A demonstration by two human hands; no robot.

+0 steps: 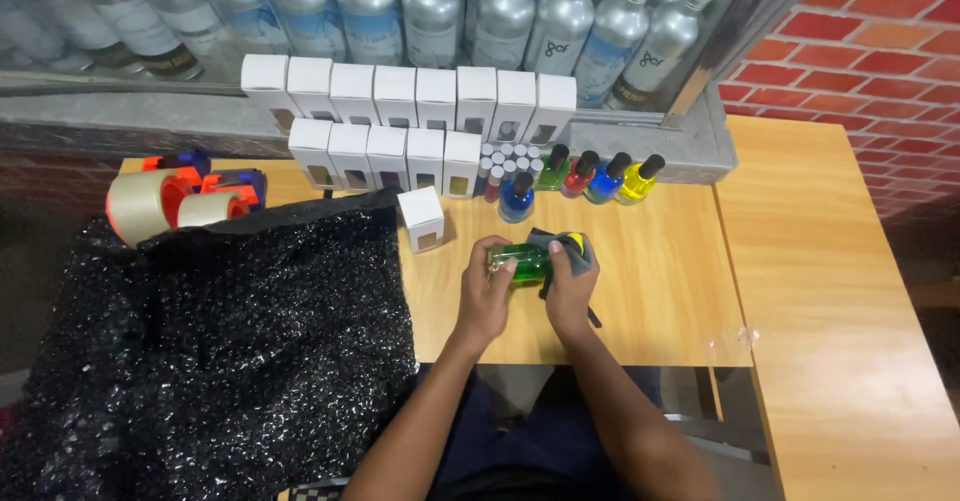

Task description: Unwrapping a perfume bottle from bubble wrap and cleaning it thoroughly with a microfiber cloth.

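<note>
The bottle (518, 262) in hand is clear green; the cloth (560, 245) is grey over a yellow spot. Standing bottles: blue (517, 201), green (553, 173), red (579, 175), blue, yellow (636, 183). White boxes (420, 97), pale wood bench (660, 281), glittering black sheet (230, 331), red brick wall (880, 51).

My wooden counter (660, 291) carries white boxes (385, 156), coloured bottles (585, 176), tape dispensers (175, 196) upper left, and black sparkly cloth (220, 341) lower left.

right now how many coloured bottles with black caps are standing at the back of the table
5: a blue one in front, then a row of green, red, blue and yellow. Another green bottle lies in the left hand, not standing. More may hide behind the white boxes.
</note>
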